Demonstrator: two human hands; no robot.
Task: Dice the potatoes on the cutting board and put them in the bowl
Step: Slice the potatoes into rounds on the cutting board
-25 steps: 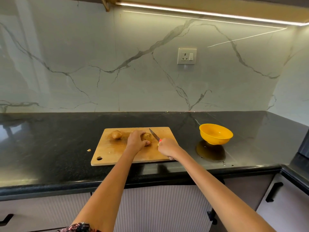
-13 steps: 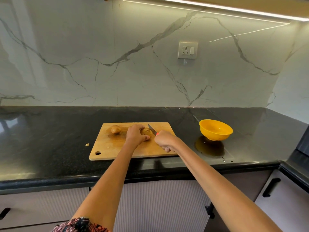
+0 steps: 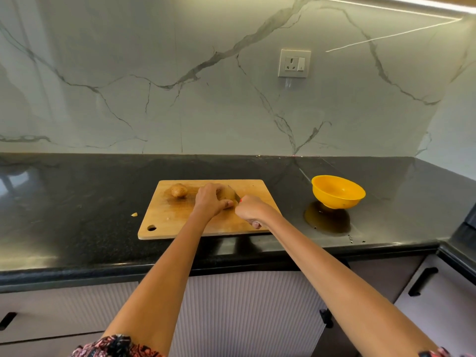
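Centre of frame: a wooden cutting board (image 3: 180,220) lies on the black bench (image 3: 77,202); I read everything from the head view.
Left hand: my left hand (image 3: 211,202) sits over the nearer potato (image 3: 228,193), fingers (image 3: 228,203) curled round it and pinning it to the board.
Right hand: my right hand (image 3: 251,210) is wrapped tight around the knife (image 3: 235,197) handle, just right of the left hand and almost touching it.
Blade: it points up and left from the right hand and is laid against the held potato; how deep it sits I cannot tell.
Key relation: the potato lies directly left of the right hand, under the left fingers, so I judge the cut must fall just clear of the left thumb.
Second potato: a whole potato (image 3: 179,190) rests in the board's upper left, well apart from both hands.
Bowl: the yellow bowl (image 3: 338,193) stands to the right of the board, nearer the right hand, and looks empty.
Progress: I judge the dicing barely begun; no dice are visible.
Stray bit: a small scrap (image 3: 134,214) lies on the bench left of the board.
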